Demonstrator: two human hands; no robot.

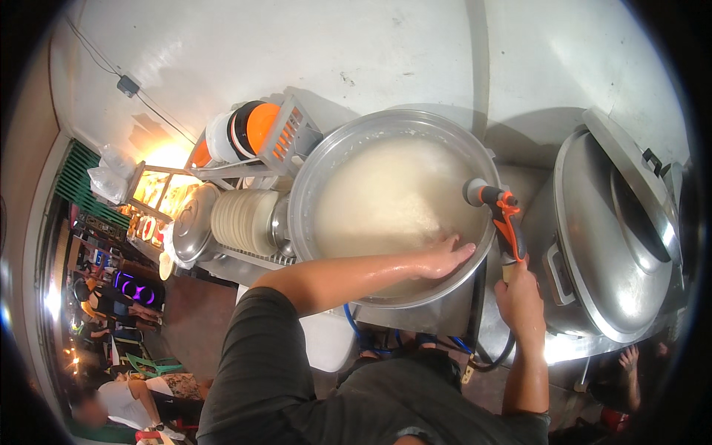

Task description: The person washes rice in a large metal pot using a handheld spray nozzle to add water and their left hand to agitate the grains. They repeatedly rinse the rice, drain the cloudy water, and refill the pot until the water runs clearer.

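Cloudy, whitish water fills much of a large round metal basin [303, 206] in front of me. My left hand [445, 258] reaches over the basin's near right part, its fingertips dipping at the water; whether it holds anything below the surface I cannot tell. My right hand [521, 295] grips the lower handle of an orange and black hose spray nozzle [507, 222], beyond the basin's right rim. The nozzle's round head points left over the water. Small white bits cling to the basin's inner wall.
At right stands a big lidded metal pot [617, 239], with another lid [634, 167] leaning on it. Left of the basin are stacked plates [239, 219], a dish rack [283, 139] and a covered metal pot [194, 222]. A white stool [328, 342] stands below. Other people sit at lower left; another person's hand shows at lower right.
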